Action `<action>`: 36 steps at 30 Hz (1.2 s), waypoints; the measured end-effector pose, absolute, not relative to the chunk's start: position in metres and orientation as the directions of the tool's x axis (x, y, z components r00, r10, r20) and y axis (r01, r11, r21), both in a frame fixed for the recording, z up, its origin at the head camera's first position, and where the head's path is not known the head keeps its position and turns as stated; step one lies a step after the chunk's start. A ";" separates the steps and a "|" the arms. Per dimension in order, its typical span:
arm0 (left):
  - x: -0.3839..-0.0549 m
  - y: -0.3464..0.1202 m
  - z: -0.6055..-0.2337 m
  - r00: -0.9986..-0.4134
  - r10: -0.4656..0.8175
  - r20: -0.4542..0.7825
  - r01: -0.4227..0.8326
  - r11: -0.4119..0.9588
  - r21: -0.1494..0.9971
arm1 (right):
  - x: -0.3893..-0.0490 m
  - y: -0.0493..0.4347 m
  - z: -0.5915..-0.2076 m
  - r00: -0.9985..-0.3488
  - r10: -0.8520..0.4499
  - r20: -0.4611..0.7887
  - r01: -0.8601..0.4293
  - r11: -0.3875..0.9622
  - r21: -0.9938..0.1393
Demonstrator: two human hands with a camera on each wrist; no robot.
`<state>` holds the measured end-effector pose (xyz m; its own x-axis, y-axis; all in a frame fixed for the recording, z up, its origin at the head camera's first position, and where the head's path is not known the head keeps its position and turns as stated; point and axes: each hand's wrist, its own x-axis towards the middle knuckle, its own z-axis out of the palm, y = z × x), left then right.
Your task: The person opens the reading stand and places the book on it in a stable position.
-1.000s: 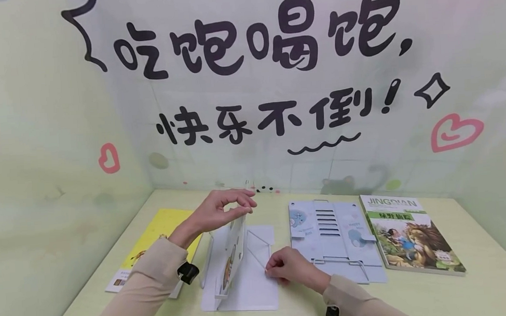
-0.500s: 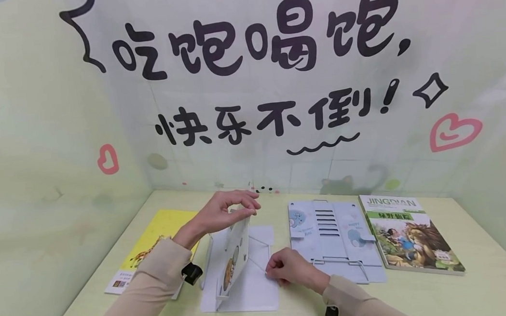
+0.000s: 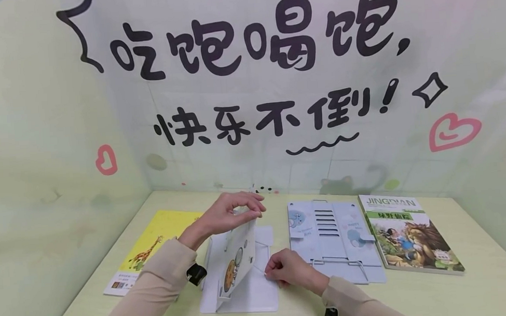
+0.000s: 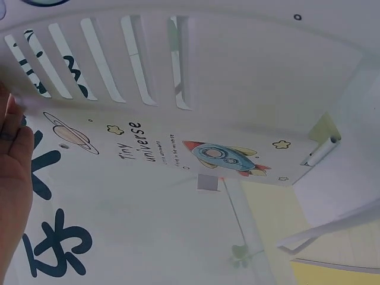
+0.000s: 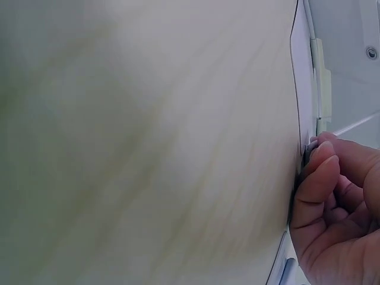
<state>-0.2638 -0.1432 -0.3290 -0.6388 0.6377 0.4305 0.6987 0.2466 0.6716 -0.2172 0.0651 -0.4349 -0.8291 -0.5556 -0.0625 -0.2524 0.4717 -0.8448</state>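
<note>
A white book stand (image 3: 262, 301) lies in the middle of the table, its printed panel (image 3: 243, 257) raised at a steep angle over the flat base. My left hand (image 3: 226, 214) grips the panel's top edge between thumb and fingers. Seen in the left wrist view, the panel (image 4: 261, 113) has slots, a rocket and a ringed planet. My right hand (image 3: 291, 270) is low beside the base's right edge, thumb and index finger pinching the end of a thin wire support (image 3: 259, 269). The right wrist view shows the curled fingers (image 5: 317, 199) close to the tabletop.
A yellow book with a giraffe (image 3: 160, 238) lies left of the stand, partly behind my left forearm. To the right are a light blue book stand (image 3: 341, 249), folded flat, and a picture book with a lion (image 3: 414, 242). A printed backdrop (image 3: 253, 167) encloses the table.
The raised panel has tipped a little farther to the right, showing more of its printed face. My left hand has moved right with it. My right hand stays at the wire.
</note>
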 end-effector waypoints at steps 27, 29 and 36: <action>-0.263 -0.136 -0.331 -0.653 0.642 0.402 0.685 0.275 0.675 | -0.215 0.064 -0.434 -0.839 -0.539 -0.073 -0.240 0.487 -0.840; -0.263 -0.136 -0.331 -0.655 0.641 0.400 0.682 0.276 0.677 | -0.214 0.065 -0.434 -0.839 -0.538 -0.080 -0.232 0.487 -0.842; -0.265 -0.136 -0.332 -0.662 0.636 0.397 0.676 0.279 0.682 | -0.205 0.071 -0.431 -0.833 -0.550 -0.069 -0.224 0.448 -0.866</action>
